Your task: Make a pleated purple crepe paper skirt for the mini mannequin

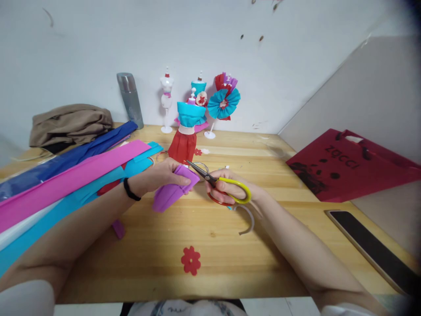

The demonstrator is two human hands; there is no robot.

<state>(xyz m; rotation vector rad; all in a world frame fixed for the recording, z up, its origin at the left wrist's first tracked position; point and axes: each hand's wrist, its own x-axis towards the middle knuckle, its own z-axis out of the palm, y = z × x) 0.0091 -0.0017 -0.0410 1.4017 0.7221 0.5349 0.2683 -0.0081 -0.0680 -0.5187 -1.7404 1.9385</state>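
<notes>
My left hand point(164, 174) pinches a folded piece of purple crepe paper point(169, 195) between thumb and fingers, above the middle of the table. Close on its right, my right hand point(219, 186) is closed around a pair of scissors point(241, 193) with yellow and red handles. Their dark blades point up and left, near the paper's upper right corner; I cannot tell whether they touch it. On the wood in front lies a red paper flower point(190, 260) with a small hole in its centre. A curled pale strip point(250, 219) rests below my right hand.
Rolls of pink point(108, 166) and blue crepe paper lie at left, beside a brown cloth point(72, 125). A grey flask point(130, 101) and several small mannequins, some in paper dresses point(190, 115), stand along the wall. At right are a red bag point(348, 166) and a phone point(368, 245).
</notes>
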